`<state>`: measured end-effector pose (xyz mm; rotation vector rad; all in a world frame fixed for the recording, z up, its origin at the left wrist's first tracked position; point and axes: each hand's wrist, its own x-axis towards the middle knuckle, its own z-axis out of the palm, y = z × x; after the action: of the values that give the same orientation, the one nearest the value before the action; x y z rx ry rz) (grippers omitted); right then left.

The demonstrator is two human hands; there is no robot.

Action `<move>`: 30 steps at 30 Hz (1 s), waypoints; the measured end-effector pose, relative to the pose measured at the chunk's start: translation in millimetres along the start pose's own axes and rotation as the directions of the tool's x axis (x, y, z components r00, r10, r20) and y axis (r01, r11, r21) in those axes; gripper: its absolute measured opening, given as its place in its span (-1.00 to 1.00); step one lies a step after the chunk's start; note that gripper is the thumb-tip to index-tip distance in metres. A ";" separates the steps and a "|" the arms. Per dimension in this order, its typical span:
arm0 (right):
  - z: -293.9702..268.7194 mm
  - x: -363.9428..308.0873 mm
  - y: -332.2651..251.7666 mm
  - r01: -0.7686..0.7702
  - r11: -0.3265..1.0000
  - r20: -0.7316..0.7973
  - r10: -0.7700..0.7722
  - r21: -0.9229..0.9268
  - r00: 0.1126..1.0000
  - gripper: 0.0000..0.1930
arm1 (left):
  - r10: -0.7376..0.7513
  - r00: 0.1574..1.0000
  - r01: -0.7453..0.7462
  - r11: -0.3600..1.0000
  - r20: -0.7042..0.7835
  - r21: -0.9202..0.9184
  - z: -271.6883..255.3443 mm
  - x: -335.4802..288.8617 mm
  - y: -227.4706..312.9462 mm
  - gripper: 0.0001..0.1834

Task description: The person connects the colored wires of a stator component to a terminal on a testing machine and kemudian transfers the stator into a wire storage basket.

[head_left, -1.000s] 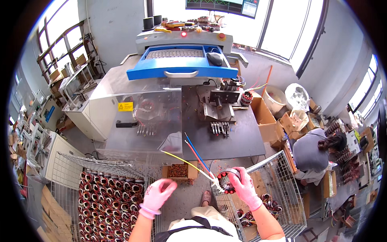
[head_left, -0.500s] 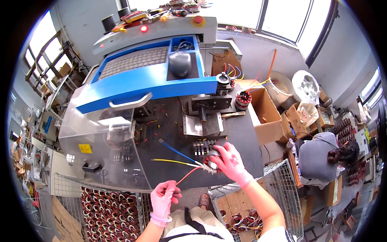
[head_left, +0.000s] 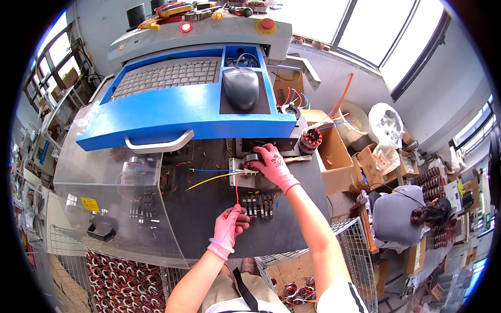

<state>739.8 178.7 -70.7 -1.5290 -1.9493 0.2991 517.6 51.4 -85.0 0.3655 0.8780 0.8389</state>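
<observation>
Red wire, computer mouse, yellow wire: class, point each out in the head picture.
red wire (head_left: 236,190), head view, its middle stretch
computer mouse (head_left: 241,87), head view, its top
yellow wire (head_left: 209,180), head view, midway along

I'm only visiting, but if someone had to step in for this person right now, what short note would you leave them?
Left hand: pink-gloved, pinching the end of the red wire above the dark worktop.
Right hand: pink-gloved, pressing the round wound part onto the metal fixture below the blue keyboard console.
Blue wire and yellow wire trail loose to the left.
Done: part sits at the fixture.
Left: whether it is fully seated cannot be told; wires are not laid in.
</observation>
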 end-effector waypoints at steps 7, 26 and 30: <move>-2.6 -46.7 -74.4 -0.264 0.953 0.070 0.256 0.150 0.964 -0.73 | 0.118 0.981 -0.094 0.984 -0.154 0.153 2.9 -1.0 7.2 -0.72; -12.5 -64.0 -35.7 -0.422 0.865 0.480 0.259 0.270 0.838 -0.79 | 0.350 0.838 -0.224 -0.479 0.419 0.849 -1.1 -0.5 -77.2 -0.36; -9.5 -65.6 -35.1 -0.382 0.882 0.440 0.237 0.277 0.866 -0.79 | 0.338 0.833 -0.201 -0.552 0.438 0.809 -5.0 -1.2 -77.0 -0.37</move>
<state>725.9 105.0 -66.7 -1.6210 -1.7843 1.1229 551.1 1.4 -133.4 2.5083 1.4832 0.2369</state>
